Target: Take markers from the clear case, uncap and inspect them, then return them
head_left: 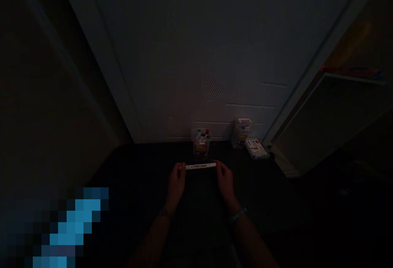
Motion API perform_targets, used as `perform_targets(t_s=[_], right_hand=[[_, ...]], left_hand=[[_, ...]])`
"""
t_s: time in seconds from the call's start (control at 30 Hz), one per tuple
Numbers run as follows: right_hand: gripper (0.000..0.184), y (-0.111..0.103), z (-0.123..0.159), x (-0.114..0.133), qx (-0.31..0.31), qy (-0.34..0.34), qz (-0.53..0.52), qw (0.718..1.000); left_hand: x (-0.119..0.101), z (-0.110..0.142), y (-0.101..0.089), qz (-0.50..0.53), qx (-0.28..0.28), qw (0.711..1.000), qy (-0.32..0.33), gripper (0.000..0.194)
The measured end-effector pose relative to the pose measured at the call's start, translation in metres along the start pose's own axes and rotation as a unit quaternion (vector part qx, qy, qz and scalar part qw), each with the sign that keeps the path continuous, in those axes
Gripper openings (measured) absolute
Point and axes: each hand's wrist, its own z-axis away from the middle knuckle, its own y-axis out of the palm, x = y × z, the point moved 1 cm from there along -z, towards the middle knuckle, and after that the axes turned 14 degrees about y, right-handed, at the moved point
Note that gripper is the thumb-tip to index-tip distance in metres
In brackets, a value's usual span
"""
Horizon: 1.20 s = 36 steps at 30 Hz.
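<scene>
The scene is very dark. A white marker pen [201,166] lies level between my two hands over a dark floor. My left hand [177,182] pinches its left end and my right hand [225,180] pinches its right end. A watch or band shows on my right wrist [238,215]. Just beyond the pen stands a clear marker case [201,140] with coloured caps showing on top.
A second marker case [242,133] and a flat pack of markers [256,148] sit by a pale door or wall with heart marks [213,89]. A slanted board [325,124] leans at the right. A blurred blue patch [70,227] covers the lower left.
</scene>
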Motion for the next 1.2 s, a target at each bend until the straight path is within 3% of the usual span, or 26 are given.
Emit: perform_targets(t_s=[0.67, 0.9, 1.03, 1.2], right_hand=[[0.037, 0.006, 0.0, 0.003, 0.018, 0.079, -0.023, 0.996], [0.034, 0.008, 0.001, 0.008, 0.016, 0.085, -0.014, 0.996], [0.03, 0.007, 0.002, 0.008, 0.003, 0.06, -0.007, 0.998], [0.033, 0.002, -0.001, 0.002, -0.024, 0.08, -0.027, 0.996]], left_hand=[[-0.002, 0.0, -0.003, 0.022, 0.009, 0.996, -0.088, 0.034], [-0.004, 0.001, -0.003, 0.004, 0.023, 0.997, -0.076, 0.031], [-0.009, 0.003, -0.001, -0.017, 0.058, 0.997, -0.053, 0.029], [-0.014, 0.004, 0.004, -0.012, 0.093, 0.995, -0.029, 0.026]])
